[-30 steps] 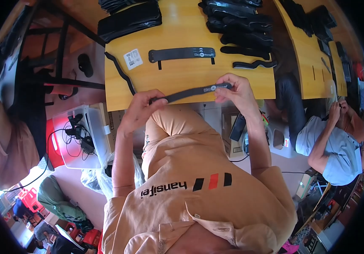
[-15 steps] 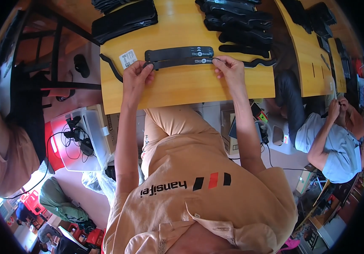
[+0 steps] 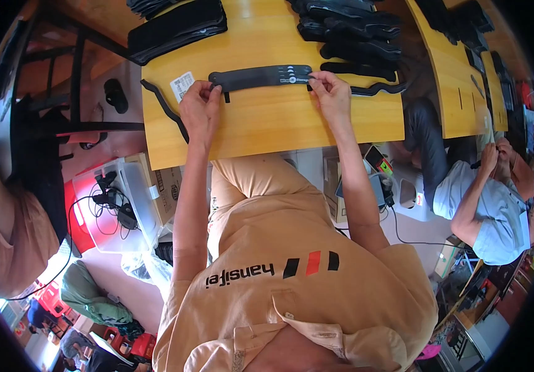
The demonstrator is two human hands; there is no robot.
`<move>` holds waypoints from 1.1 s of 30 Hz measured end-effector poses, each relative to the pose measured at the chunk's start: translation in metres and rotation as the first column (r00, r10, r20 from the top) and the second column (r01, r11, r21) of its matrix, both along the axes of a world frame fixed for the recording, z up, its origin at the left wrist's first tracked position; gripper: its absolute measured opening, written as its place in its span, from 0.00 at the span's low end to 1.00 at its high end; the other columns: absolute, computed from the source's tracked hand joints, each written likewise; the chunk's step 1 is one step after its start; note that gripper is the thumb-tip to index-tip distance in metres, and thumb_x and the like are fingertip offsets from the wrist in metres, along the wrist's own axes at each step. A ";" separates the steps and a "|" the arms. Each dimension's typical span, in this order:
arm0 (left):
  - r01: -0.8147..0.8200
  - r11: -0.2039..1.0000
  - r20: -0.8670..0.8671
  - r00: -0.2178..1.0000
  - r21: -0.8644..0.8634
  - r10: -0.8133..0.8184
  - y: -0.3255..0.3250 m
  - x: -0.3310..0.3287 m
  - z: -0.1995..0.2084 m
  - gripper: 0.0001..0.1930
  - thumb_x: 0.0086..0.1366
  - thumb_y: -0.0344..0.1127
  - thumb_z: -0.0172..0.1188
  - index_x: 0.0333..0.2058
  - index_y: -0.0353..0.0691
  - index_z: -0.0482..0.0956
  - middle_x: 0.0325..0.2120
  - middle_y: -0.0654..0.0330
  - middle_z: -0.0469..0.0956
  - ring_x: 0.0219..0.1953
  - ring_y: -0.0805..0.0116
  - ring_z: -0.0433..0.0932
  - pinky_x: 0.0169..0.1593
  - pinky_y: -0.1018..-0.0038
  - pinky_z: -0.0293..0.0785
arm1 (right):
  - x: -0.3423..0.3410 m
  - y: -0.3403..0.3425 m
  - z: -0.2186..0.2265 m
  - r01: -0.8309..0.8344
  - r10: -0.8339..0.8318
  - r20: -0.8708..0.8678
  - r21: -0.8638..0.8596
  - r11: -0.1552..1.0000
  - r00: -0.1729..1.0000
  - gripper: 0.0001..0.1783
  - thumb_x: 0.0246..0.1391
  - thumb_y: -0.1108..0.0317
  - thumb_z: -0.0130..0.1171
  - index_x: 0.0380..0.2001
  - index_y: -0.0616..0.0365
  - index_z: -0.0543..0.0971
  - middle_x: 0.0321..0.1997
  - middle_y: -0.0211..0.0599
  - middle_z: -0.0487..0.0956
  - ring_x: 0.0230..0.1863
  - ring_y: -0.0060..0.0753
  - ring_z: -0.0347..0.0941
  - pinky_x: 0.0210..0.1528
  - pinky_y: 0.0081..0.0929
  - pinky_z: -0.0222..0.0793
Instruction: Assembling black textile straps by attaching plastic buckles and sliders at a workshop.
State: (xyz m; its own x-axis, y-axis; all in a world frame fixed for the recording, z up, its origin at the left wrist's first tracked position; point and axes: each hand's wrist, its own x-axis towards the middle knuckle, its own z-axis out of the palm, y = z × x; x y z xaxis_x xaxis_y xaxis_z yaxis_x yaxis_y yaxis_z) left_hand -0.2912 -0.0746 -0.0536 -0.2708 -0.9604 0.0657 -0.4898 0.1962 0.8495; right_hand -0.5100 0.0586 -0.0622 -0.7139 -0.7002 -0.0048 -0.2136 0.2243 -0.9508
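A wide black strap (image 3: 254, 76) with white print near its right end lies stretched crosswise at the middle of the yellow table (image 3: 267, 127). My left hand (image 3: 200, 113) pinches its left end between thumb and fingers. At the other end, my right hand (image 3: 331, 99) pinches the strap's right corner. Small dark bits stick out under the strap beside both hands; the narrower strap seems to lie beneath it. A white label (image 3: 183, 84) rests just beyond my left hand. Right of my right hand runs a thin, wavy black strip (image 3: 377, 90).
Stacked black straps (image 3: 177, 31) sit at the table's far left, with more piled straps (image 3: 354, 31) at far right. Another thin black strip (image 3: 164, 110) hangs toward the near left edge. A clear bin with cables (image 3: 118, 204) stands below left. A co-worker (image 3: 487, 198) sits at right.
The narrower strap, held just below the wide one before, has moved up against or under it. Both hands have shifted slightly away from me and now grip the ends together.
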 end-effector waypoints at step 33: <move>-0.082 0.994 0.157 0.985 0.070 0.070 -0.002 -0.006 0.008 0.12 0.54 0.39 0.61 0.30 0.34 0.79 0.20 0.56 0.78 0.24 0.63 0.77 0.33 0.71 0.70 | 0.010 -0.011 0.004 0.210 -0.203 0.106 -0.059 0.976 0.973 0.09 0.43 0.82 0.56 0.29 0.61 0.71 0.20 0.28 0.72 0.18 0.16 0.68 0.15 0.17 0.69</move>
